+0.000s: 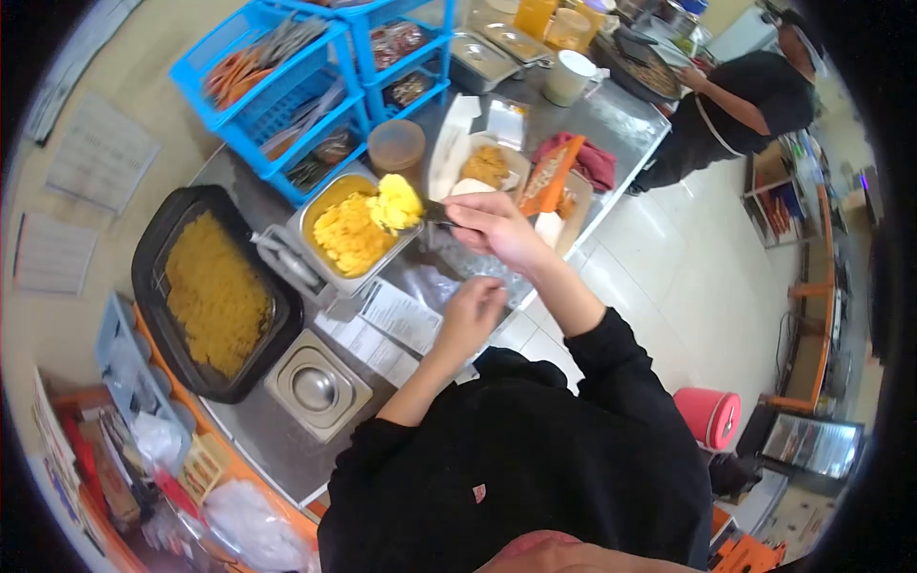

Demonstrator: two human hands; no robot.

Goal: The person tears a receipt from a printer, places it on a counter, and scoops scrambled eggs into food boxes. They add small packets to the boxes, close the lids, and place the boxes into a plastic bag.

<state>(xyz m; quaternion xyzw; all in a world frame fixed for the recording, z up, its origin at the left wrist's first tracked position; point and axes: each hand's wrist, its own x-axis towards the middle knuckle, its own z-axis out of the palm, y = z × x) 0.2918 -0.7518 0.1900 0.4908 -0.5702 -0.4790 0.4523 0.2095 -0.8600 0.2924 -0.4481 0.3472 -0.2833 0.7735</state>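
Observation:
My right hand [499,229] is closed around the dark handle of a serving spoon [436,212]. A heaped lump of yellow food [395,203] sits on the spoon, over the right edge of a steel pan [380,267]. Inside that pan lies more of the soft yellow food [350,239]. Nearer my body, my left hand [468,320] hovers with curled fingers and nothing visible in them. Beside it are a clear plastic bag [430,286] and printed paper slips [401,315]. Beyond my right hand, an open takeaway box [447,158] has fried food [486,166] in it.
To the left stand a black roasting tray [153,258] of yellow grains and a steel lid [318,387]. Blue racks [277,115] rise behind the pan. An orange-printed package [552,177] and red cloth [597,162] lie rightward. Another person [755,105] works at a large pan [635,72].

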